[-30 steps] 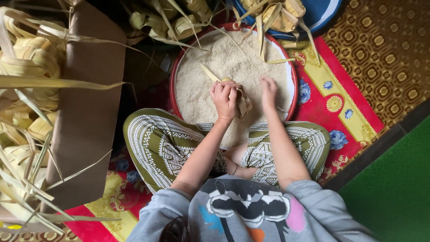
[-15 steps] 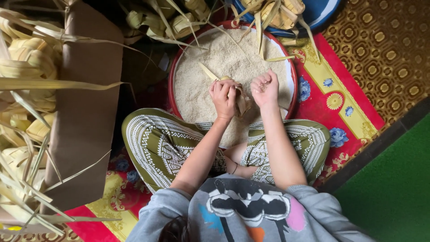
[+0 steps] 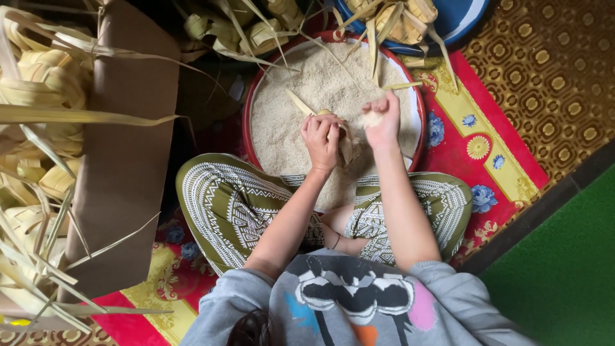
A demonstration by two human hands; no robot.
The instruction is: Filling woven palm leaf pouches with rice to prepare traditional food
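A wide red-rimmed basin [image 3: 246,122] full of white rice [image 3: 307,96] sits in front of my crossed legs. My left hand [image 3: 322,140] is closed around a small woven palm-leaf pouch [image 3: 346,148], whose loose leaf strip sticks up to the left. My right hand [image 3: 384,122] is cupped over a handful of rice just right of the pouch, above the rice in the basin.
A brown cardboard box [image 3: 122,166] packed with woven leaf pouches [image 3: 38,83] and loose strips stands at the left. More pouches [image 3: 256,32] lie beyond the basin, some in a blue dish [image 3: 455,22]. A red patterned mat [image 3: 500,160] lies underneath, green flooring [image 3: 564,269] at right.
My right hand has lifted from the rice near the basin's front and moved up beside the pouch with rice in it. My left hand keeps holding the pouch.
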